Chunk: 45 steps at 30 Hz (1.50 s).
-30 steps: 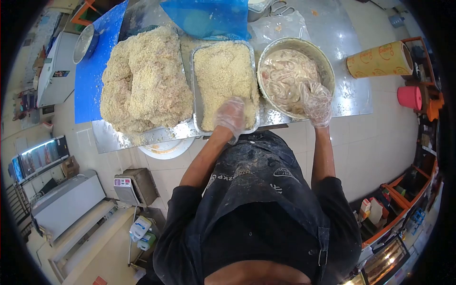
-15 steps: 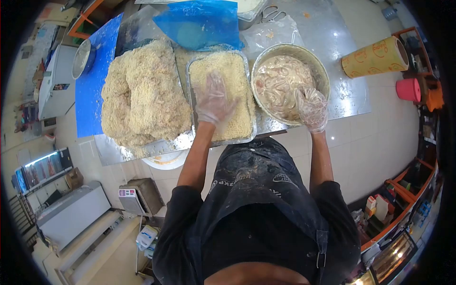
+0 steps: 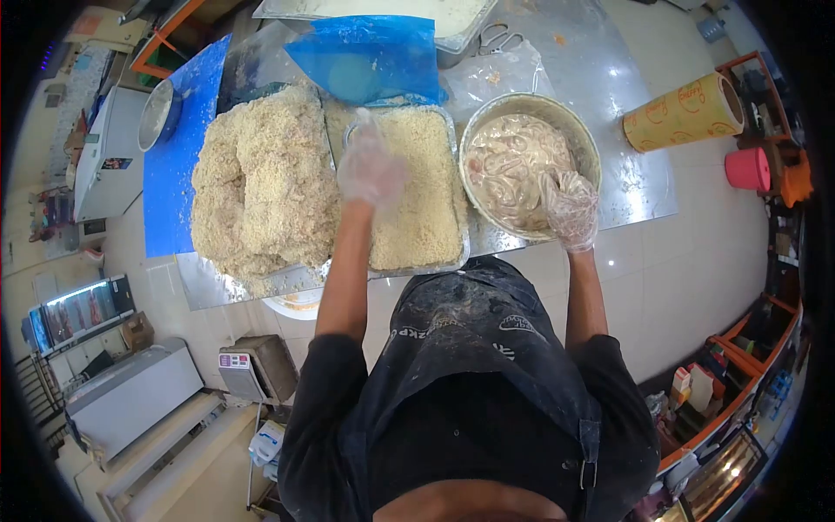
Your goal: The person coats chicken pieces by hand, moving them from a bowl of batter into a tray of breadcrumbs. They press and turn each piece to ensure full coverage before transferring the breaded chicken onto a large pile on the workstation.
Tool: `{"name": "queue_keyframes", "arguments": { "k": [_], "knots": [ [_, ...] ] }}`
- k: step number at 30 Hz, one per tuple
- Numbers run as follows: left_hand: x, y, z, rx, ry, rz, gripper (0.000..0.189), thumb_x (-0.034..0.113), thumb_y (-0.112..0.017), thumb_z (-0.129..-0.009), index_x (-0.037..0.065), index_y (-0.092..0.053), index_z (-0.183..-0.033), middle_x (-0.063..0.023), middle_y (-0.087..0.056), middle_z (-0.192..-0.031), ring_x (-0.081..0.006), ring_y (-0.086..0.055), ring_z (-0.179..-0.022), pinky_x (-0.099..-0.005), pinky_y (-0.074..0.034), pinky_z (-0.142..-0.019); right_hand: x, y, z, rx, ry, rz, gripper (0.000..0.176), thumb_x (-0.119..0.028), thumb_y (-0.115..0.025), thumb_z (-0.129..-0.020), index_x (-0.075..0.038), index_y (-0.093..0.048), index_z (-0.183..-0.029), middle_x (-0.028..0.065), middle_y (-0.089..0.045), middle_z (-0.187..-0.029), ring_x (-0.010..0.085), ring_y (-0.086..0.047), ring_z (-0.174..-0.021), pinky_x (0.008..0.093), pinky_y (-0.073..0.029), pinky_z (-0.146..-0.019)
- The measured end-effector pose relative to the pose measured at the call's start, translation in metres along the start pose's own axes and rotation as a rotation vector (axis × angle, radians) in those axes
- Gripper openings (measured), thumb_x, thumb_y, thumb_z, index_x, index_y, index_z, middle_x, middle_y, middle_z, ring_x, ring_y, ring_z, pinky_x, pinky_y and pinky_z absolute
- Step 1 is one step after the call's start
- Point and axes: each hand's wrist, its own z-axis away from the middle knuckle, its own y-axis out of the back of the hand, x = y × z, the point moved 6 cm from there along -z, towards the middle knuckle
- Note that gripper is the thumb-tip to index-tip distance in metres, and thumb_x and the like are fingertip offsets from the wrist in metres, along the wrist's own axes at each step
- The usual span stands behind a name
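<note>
My left hand (image 3: 370, 170), in a clear plastic glove, is over the left side of a metal tray (image 3: 464, 235) of pale breadcrumbs (image 3: 422, 187). Motion smears it, but its fingers look stretched out and apart, with nothing seen in them. My right hand (image 3: 571, 213), gloved too, is at the right side of a round bowl (image 3: 594, 157). Its fingers curl down at the edge of wet, battered meat pieces (image 3: 517, 157); the fingertips are hidden, so what they hold cannot be made out. Left of the tray, crumb-coated pieces (image 3: 270, 183) are piled high.
Behind the tray lies a blue plastic bag (image 3: 370, 61), with scissors (image 3: 500, 39) and a white-filled container (image 3: 461, 30) nearby. A large roll of film (image 3: 683, 113) is at the table's right edge. At the far left, a small metal bowl (image 3: 159, 116) is on a blue sheet (image 3: 187, 174).
My left hand has moved left and slightly up from the crumbs toward the tray's left edge. My right hand stays at the bowl, its fingers slightly shifted.
</note>
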Motion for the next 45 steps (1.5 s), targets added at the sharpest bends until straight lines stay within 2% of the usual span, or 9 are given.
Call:
{"name": "queue_keyframes", "arguments": {
  "k": [3,9,15,21,26,36,38,42,45],
  "knots": [
    [-0.003,-0.011,-0.043,-0.659,0.036,0.027,0.078,0.036,-0.062,-0.083,-0.008,-0.036,-0.142,-0.0281,-0.06,-0.122,-0.0342,-0.058,-0.117,-0.04,-0.049,-0.095,-0.007,0.003,-0.004,-0.036,0.085,0.052,0.004,-0.007,-0.069,-0.082,-0.005,-0.069,-0.085,0.0115,-0.066,-0.083,0.0309,-0.063,-0.074,0.042,-0.049,-0.064],
    [-0.019,-0.062,-0.065,-0.483,-0.37,-0.167,0.094,0.039,-0.067,-0.077,-0.007,-0.025,-0.147,-0.0219,-0.064,-0.12,-0.034,-0.061,-0.113,-0.0369,-0.046,-0.101,-0.015,0.005,0.001,-0.004,0.343,0.359,0.008,-0.007,-0.069,-0.082,-0.004,-0.07,-0.088,0.0127,-0.066,-0.083,0.0307,-0.063,-0.074,0.0414,-0.05,-0.065],
    [-0.032,-0.003,0.002,-0.357,-0.115,0.297,0.094,0.04,-0.073,-0.076,-0.007,-0.028,-0.145,-0.0242,-0.05,-0.137,-0.0344,-0.052,-0.124,-0.0381,-0.043,-0.105,0.013,-0.002,0.002,0.022,-0.148,-0.043,0.009,-0.008,-0.067,-0.085,-0.001,-0.07,-0.09,0.0173,-0.068,-0.081,0.0334,-0.065,-0.073,0.0424,-0.05,-0.069],
    [-0.06,0.095,0.033,0.295,-0.176,0.612,0.07,0.005,-0.077,-0.078,0.003,-0.042,-0.139,-0.0108,-0.062,-0.116,-0.0185,-0.063,-0.105,-0.027,-0.052,-0.09,0.007,-0.001,-0.002,-0.014,-0.088,-0.028,0.008,-0.007,-0.069,-0.082,0.0,-0.067,-0.087,0.0177,-0.065,-0.078,0.0364,-0.062,-0.073,0.0448,-0.049,-0.067],
    [-0.133,0.179,0.049,0.249,0.11,1.204,0.072,0.001,-0.079,-0.073,0.004,-0.045,-0.137,-0.0115,-0.064,-0.111,-0.0164,-0.066,-0.097,-0.0294,-0.057,-0.078,0.008,-0.003,-0.003,-0.018,-0.069,-0.034,0.009,-0.008,-0.068,-0.083,0.001,-0.067,-0.085,0.0177,-0.064,-0.077,0.0364,-0.062,-0.072,0.0451,-0.049,-0.066],
    [-0.371,0.165,0.034,0.208,0.55,0.381,0.072,0.019,-0.081,-0.071,-0.002,-0.05,-0.133,-0.0236,-0.059,-0.126,-0.0337,-0.057,-0.116,-0.0413,-0.046,-0.098,0.041,-0.022,0.012,-0.114,-0.126,0.05,0.016,-0.012,-0.068,-0.084,-0.003,-0.07,-0.098,0.0181,-0.068,-0.098,0.0324,-0.065,-0.089,0.0421,-0.051,-0.076],
    [-0.409,0.167,0.029,0.283,0.21,-0.093,0.07,0.021,-0.079,-0.072,-0.003,-0.05,-0.132,-0.0226,-0.063,-0.118,-0.0322,-0.061,-0.106,-0.0404,-0.049,-0.092,0.035,-0.025,0.019,-0.184,0.142,0.335,0.025,-0.017,-0.064,-0.085,-0.006,-0.068,-0.108,0.0148,-0.066,-0.111,0.0306,-0.063,-0.099,0.0429,-0.05,-0.083],
    [-0.431,0.125,0.028,0.017,0.386,0.406,0.076,0.036,-0.078,-0.072,-0.005,-0.05,-0.13,-0.0161,-0.069,-0.081,-0.0267,-0.065,-0.072,-0.0373,-0.054,-0.071,0.074,-0.034,0.046,-0.165,0.369,0.508,0.045,-0.027,-0.06,-0.085,-0.013,-0.06,-0.128,0.01,-0.057,-0.133,0.0295,-0.052,-0.123,0.0466,-0.04,-0.102],
    [-0.442,0.134,0.022,0.21,0.356,-0.119,0.074,0.034,-0.073,-0.074,-0.005,-0.051,-0.132,-0.021,-0.067,-0.11,-0.0323,-0.064,-0.1,-0.0389,-0.049,-0.088,0.02,-0.022,-0.011,-0.239,0.332,0.142,0.039,-0.025,-0.054,-0.09,-0.015,-0.06,-0.127,0.0141,-0.061,-0.124,0.0326,-0.057,-0.115,0.0452,-0.042,-0.101]
  ]
}}
